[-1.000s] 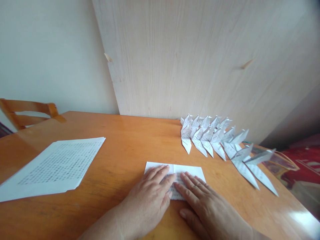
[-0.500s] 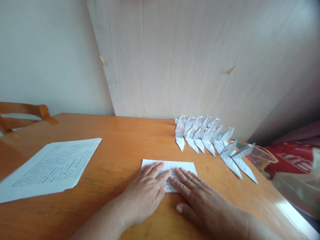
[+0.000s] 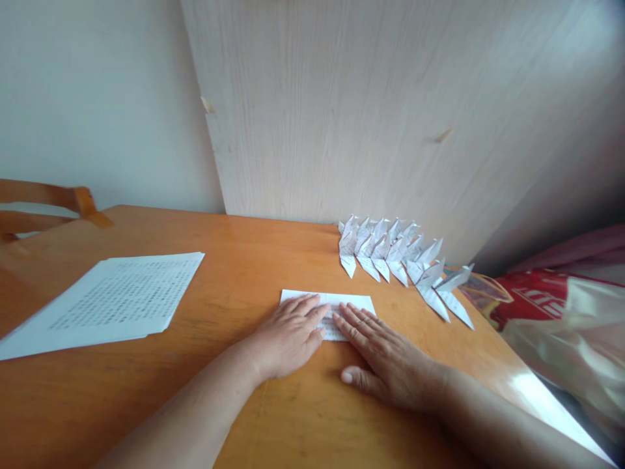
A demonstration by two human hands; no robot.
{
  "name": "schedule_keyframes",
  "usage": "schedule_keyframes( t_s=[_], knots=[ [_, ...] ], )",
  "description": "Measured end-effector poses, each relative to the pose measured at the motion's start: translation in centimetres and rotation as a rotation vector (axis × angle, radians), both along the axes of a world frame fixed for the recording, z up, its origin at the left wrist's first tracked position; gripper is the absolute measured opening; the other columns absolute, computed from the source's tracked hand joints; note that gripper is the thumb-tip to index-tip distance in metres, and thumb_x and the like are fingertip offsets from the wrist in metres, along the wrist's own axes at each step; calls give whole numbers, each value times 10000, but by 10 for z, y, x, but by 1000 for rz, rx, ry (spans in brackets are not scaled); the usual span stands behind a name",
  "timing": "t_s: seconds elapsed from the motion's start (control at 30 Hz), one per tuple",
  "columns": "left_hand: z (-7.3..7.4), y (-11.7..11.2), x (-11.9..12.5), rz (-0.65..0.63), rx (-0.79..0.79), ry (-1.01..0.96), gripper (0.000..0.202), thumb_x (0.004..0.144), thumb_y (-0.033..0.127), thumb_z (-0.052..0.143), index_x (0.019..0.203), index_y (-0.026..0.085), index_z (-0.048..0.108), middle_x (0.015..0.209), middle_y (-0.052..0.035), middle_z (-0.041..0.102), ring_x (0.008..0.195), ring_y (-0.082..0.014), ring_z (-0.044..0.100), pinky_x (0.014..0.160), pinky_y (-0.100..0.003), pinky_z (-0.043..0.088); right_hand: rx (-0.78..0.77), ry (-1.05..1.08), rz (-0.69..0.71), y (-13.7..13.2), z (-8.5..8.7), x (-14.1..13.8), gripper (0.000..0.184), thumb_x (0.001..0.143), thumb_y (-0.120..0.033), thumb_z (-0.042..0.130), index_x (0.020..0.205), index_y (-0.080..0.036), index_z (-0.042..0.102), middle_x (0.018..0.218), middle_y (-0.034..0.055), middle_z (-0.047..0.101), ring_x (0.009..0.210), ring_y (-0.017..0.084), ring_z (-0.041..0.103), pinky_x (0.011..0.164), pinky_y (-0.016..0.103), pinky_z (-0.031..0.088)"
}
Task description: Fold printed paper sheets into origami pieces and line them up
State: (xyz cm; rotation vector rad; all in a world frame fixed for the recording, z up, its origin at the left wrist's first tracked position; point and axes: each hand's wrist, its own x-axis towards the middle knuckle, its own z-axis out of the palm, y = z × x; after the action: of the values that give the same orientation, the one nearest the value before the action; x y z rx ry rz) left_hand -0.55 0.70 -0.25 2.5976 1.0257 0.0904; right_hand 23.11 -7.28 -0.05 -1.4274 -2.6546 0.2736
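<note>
A folded sheet of white paper (image 3: 336, 332) with rows of printed characters lies on the table in front of me, its long side running left to right. My left hand (image 3: 295, 332) lies flat on its left part, fingers stretched out and pointing away from me. On the right part rests my right hand (image 3: 381, 355), palm down with fingers extended and the thumb set apart on the wood. Both hands cover much of the sheet, and a plain white strip shows along its far edge.
A stack of printed sheets (image 3: 127, 296) lies at the left. Several folded paper pieces with upright points (image 3: 385, 254) stand in rows at the back right. A wooden chair (image 3: 83, 202) is beyond the left edge of the table (image 3: 273, 423); red and pale bags (image 3: 537, 303) sit off its right edge.
The camera view has shifted, so the table and paper sit slightly higher in the picture. Both hands stay flat on the folded paper, with little visible movement over it.
</note>
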Motion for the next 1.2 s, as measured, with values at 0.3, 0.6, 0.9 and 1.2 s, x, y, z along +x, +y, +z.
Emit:
schedule_keyframes(
  t_s=[0.3,0.6,0.9,1.2],
  knots=[
    [-11,5,1,7,27,-15,587,1008,451,273,1540,203,289,1629,-69,240,1501,-231,173,1203,-400,156,31,-40,14,1,-6,2,936,907,-693,450,1588,-147,112,1623,169,127,1504,311,66,1208,531,174],
    [-13,6,3,-14,64,-28,538,1010,425,289,1536,310,298,1624,-54,256,1476,-265,246,1186,-445,194,-15,-53,-1,2,0,0,973,894,-712,451,1586,-128,97,1627,181,93,1506,306,70,1211,518,162],
    [-16,7,3,-27,96,-46,532,1007,427,283,1524,311,324,1614,-57,278,1468,-282,258,1174,-466,213,-41,-82,-25,-8,13,-9,989,871,-734,468,1585,-139,130,1626,171,117,1503,320,93,1213,511,172],
    [-19,9,3,-33,88,-55,547,1010,482,243,1517,301,338,1608,-71,290,1466,-279,261,1179,-477,202,-20,-116,-41,-23,13,-20,945,860,-754,459,1582,-207,190,1635,142,106,1500,346,103,1208,533,156]
  ],
)
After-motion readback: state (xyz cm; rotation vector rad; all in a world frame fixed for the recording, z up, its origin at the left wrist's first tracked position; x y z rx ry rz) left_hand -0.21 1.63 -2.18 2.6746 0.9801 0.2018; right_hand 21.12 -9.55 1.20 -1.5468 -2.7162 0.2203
